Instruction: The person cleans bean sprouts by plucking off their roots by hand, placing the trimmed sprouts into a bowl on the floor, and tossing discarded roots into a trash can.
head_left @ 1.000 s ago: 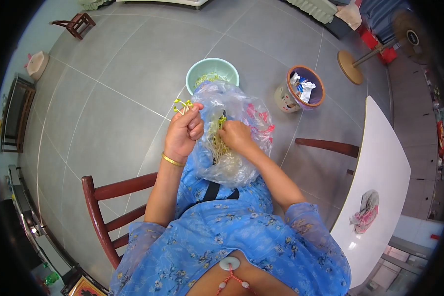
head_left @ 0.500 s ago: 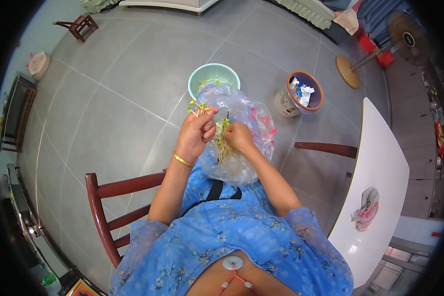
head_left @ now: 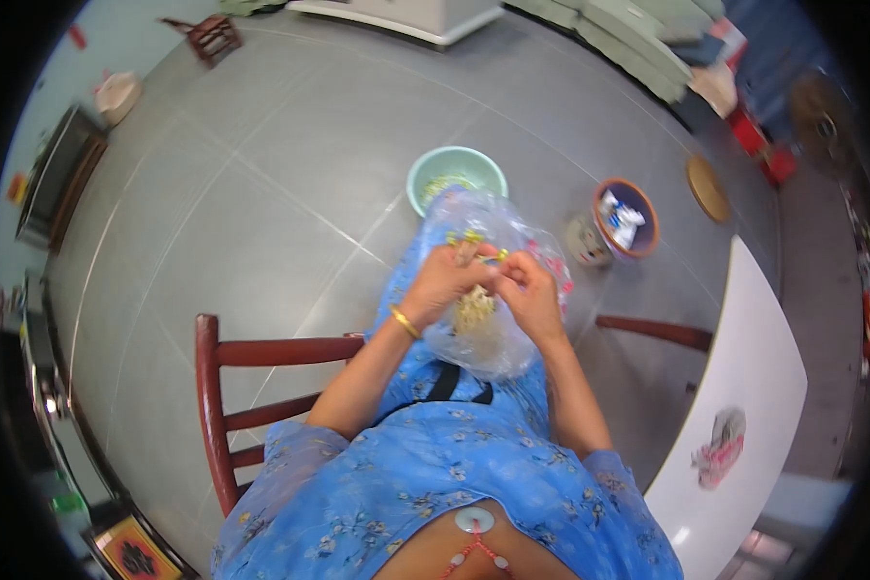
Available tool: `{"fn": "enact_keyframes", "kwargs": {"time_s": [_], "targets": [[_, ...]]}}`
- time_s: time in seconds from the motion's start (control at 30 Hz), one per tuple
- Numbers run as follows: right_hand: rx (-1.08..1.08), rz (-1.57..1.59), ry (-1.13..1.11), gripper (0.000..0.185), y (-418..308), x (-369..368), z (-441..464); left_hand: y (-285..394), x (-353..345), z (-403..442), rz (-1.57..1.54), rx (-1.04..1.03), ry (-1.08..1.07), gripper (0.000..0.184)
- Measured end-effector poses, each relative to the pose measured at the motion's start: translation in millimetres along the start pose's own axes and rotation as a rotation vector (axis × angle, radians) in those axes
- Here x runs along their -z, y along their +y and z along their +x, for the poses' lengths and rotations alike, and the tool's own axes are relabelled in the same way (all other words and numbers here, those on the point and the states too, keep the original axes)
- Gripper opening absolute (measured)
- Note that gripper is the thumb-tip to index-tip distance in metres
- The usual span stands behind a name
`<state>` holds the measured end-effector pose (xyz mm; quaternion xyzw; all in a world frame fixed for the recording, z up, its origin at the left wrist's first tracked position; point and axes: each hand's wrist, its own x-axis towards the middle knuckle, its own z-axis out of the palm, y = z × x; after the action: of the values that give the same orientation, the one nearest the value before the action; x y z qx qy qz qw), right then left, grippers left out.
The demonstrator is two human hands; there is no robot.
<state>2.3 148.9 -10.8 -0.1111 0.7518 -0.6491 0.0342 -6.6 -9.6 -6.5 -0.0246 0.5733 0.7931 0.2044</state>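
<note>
- The left hand (head_left: 443,283) is gripping thin, yellow-headed sprouts (head_left: 467,237) between curled fingers, above the clear, crinkled plastic bag (head_left: 498,362).
- The right hand (head_left: 536,298) is meeting it, fingers bending; blur is hiding whether they grip.
- A pale sprout heap (head_left: 476,311) is lying in the bag.

The right hand (head_left: 536,295) is now meeting the left hand (head_left: 445,282) above the plastic bag (head_left: 507,360) instead of reaching inside it.
</note>
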Motion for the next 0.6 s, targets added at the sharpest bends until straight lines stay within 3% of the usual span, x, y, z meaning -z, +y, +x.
{"fn": "enact_keyframes", "kwargs": {"time_s": [0.13, 0.27, 0.43, 0.6], "targets": [[-0.043, 0.018, -0.061, 0.005, -3.0, -10.6, 9.9, -10.4, 7.5, 2.4, -0.09, -0.174, 0.036, 0.03], [-0.035, 0.034, -0.086, 0.009, -3.0, -28.2, 23.9, -12.5, 22.5, 3.6, 0.043, -0.295, 0.117, 0.017], [-0.057, 0.095, -0.222, 0.013, -4.0, -42.8, 33.3, -7.4, 35.5, -2.8, -0.019, -0.435, 0.34, 0.018], [-0.226, 0.203, -0.24, 0.012, 6.7, -40.0, 28.5, -0.9, 46.9, -0.3, -0.106, -0.387, 0.387, 0.022]]}}
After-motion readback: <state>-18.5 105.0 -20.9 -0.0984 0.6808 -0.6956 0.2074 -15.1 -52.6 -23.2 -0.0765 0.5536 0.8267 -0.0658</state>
